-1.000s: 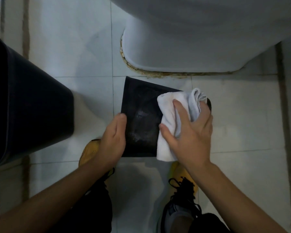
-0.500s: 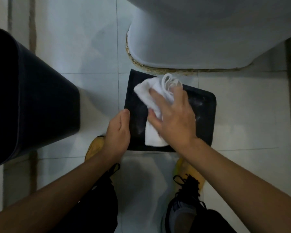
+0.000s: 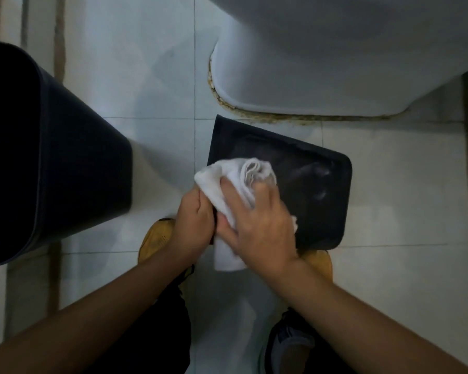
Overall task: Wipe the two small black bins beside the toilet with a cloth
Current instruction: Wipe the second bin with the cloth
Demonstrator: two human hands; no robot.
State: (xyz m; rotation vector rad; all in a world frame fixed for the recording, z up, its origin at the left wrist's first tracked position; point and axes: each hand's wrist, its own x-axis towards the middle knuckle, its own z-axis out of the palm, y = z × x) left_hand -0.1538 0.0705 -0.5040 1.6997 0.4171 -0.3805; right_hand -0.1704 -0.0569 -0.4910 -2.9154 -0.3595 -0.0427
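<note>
A small black bin point(image 3: 318, 186) lies on the tiled floor in front of the toilet base, its broad dark face turned up at me. My left hand point(image 3: 195, 222) grips the bin's near left edge with curled fingers. My right hand point(image 3: 260, 225) presses a bunched white cloth point(image 3: 243, 174) onto the left part of that face, with the cloth held between thumb and fingers. A second black bin point(image 3: 65, 163) stands upright at the far left, apart from both hands.
The white toilet base point(image 3: 322, 63) fills the upper right, with a stained seam along the floor just beyond the small bin. My yellow shoes point(image 3: 157, 238) sit right below the bin. Pale floor tiles point(image 3: 403, 211) lie bare to the right.
My right hand has dragged the cloth from the bin's far middle down to its near left corner, beside my left hand. The left hand keeps its grip on the edge.
</note>
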